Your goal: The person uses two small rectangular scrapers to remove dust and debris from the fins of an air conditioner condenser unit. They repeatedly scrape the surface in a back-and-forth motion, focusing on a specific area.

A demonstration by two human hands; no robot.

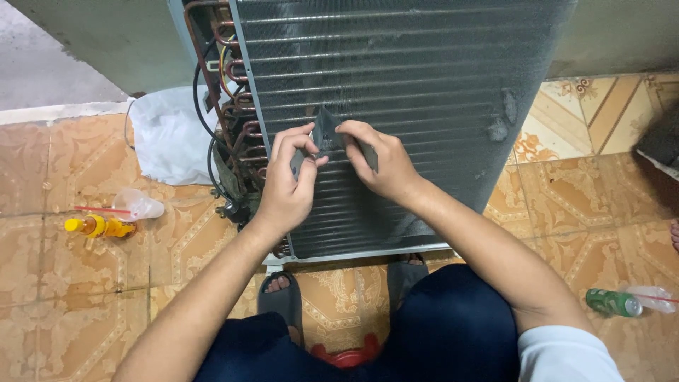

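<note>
Both hands, left hand and right hand, each grip pinched shut on the dark strip between them, against the finned coil.

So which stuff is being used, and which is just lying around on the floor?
In use:
- left hand and right hand, both pinching a small dark grey flat piece
- big grey finned metal coil panel

Lying about:
- yellow bottle
- clear plastic cup
- green can
- white plastic sheet
</note>
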